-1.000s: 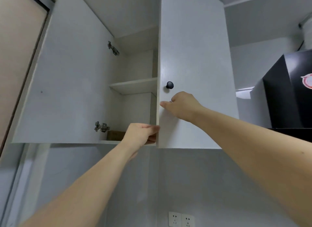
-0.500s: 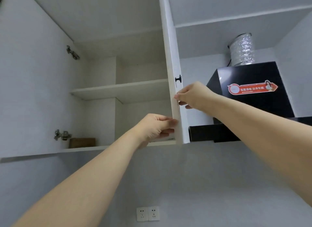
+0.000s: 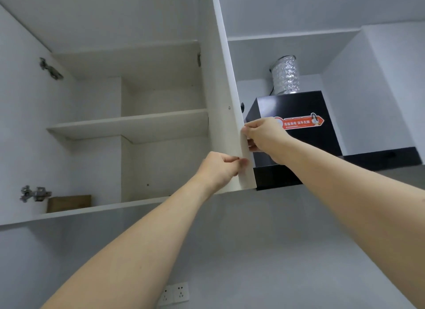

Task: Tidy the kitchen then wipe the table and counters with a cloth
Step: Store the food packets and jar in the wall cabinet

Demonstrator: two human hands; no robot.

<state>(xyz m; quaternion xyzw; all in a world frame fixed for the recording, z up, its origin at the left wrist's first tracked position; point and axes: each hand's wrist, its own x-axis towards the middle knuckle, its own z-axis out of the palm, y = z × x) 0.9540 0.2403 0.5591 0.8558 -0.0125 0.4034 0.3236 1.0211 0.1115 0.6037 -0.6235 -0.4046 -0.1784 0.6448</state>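
Both arms are stretched up and forward to the wall cupboard [image 3: 128, 124], and both hands sit on the free edge of its right-hand door [image 3: 224, 115], which stands swung out almost edge-on to us. The door's long axis runs straight up and down, so the hands are stacked along it: the right hand [image 3: 264, 136] higher, just below the small black knob [image 3: 242, 106], the left hand [image 3: 222, 168] lower, near the bottom corner. The left hand's fingers are curled against the inner face, thumb pinching the edge. The right hand wraps the edge from the outer side; its fingers look folded round it, though the door hides the tips and I can't be sure how firmly they grip.

The left-hand door [image 3: 20, 101] is already wide open, its two metal hinges [image 3: 34, 193] showing. Inside, the middle shelf [image 3: 128, 124] is bare from here, and a brown box [image 3: 69, 203] sits at the back left of the bottom board.

Room is tight on the right: the black cooker hood [image 3: 322, 143] with its silver duct [image 3: 285, 75] stands just beyond the door, right behind the right hand. To my eye the door can't swing much further that way before knuckles meet the hood; towards the left, the space is open. A pair of wall sockets [image 3: 176, 293] sits well below.
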